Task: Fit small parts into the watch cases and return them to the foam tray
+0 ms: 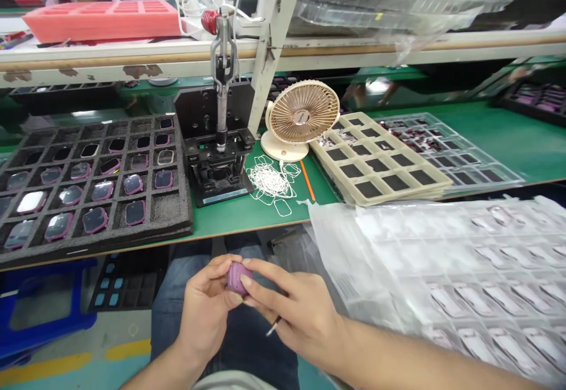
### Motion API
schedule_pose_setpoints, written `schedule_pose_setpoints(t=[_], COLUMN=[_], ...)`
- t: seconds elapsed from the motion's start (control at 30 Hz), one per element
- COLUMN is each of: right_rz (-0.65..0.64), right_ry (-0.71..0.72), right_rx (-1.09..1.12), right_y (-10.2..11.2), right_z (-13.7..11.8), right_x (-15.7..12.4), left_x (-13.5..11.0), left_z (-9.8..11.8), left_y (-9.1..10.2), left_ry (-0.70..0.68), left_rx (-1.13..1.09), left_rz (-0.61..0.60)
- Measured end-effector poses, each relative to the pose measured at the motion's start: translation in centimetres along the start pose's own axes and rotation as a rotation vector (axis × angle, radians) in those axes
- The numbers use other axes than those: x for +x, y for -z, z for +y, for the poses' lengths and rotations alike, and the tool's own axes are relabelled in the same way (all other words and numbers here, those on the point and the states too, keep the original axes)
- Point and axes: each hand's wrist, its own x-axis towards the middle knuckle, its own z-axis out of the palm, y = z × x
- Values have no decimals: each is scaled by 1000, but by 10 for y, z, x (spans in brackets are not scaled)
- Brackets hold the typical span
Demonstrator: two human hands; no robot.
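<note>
Over my lap, both hands meet on a small purple watch case (pixel 237 276). My left hand (pixel 206 310) is curled around it from the left. My right hand (pixel 297 312) pinches it from the right with thumb and forefinger, and a thin metal tool (pixel 273 325) pokes out below its fingers. Straight ahead on the green bench stands a black hand press (pixel 219 142) with a red-knobbed lever. A black foam tray (pixel 88 183) at the left holds several purple watch cases in its cells.
A pile of thin white gasket rings (pixel 269 182) and an orange pencil (pixel 308 180) lie by a small beige fan (pixel 300 115). Beige and clear cell trays (pixel 380 163) sit at the right. A plastic-wrapped tray stack (pixel 464 272) overhangs my right side. A blue crate (pixel 44 307) stands below left.
</note>
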Motion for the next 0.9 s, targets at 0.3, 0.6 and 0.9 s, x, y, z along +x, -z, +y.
schedule_pose_setpoints(t=[0.3,0.6,0.9], right_rz=[-64,-334,-296], right_ry=[80,-110,-147], right_rx=[-167,97,258], right_y=[0,5,1], right_z=[10,9,15], right_x=[9,30,28], left_x=[1,8,8], left_z=[4,2,7], left_y=[-17,-6,-1], left_ry=[55,63,-40], left_rx=[9,-4,100], left_rz=[156,126,71])
